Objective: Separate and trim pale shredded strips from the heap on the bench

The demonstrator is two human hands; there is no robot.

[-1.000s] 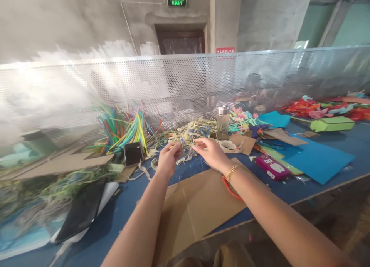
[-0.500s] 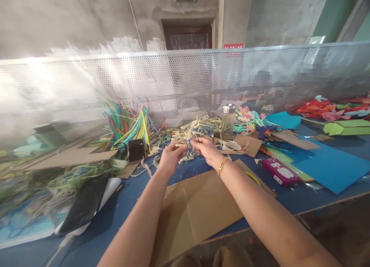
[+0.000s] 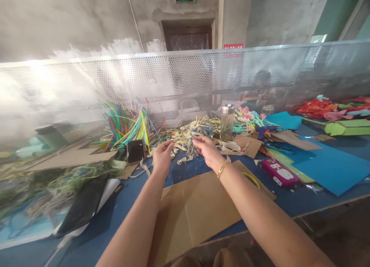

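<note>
My right hand (image 3: 206, 149) pinches a small blue-and-cream strip piece (image 3: 190, 144) at its fingertips, in front of the pile. My left hand (image 3: 162, 156) is a little to the left, apart from the right one, with its fingers pressed together; whatever they hold, if anything, is too small to name. Behind both hands lies a tangled pile of cream and blue strips (image 3: 204, 125). A flat brown cardboard sheet (image 3: 199, 209) rests on the blue table (image 3: 115, 213) below my forearms.
A glass bottle (image 3: 227, 122) stands right of the pile. Colourful pipe cleaners (image 3: 127, 124) and a phone (image 3: 135, 151) are at the left. A purple case (image 3: 280, 173) and blue sheets (image 3: 332, 163) lie at the right. A perforated metal screen (image 3: 138, 82) runs behind.
My left hand has let go of the blue-and-cream piece and moved left. My right hand stays near the same spot with the piece.
</note>
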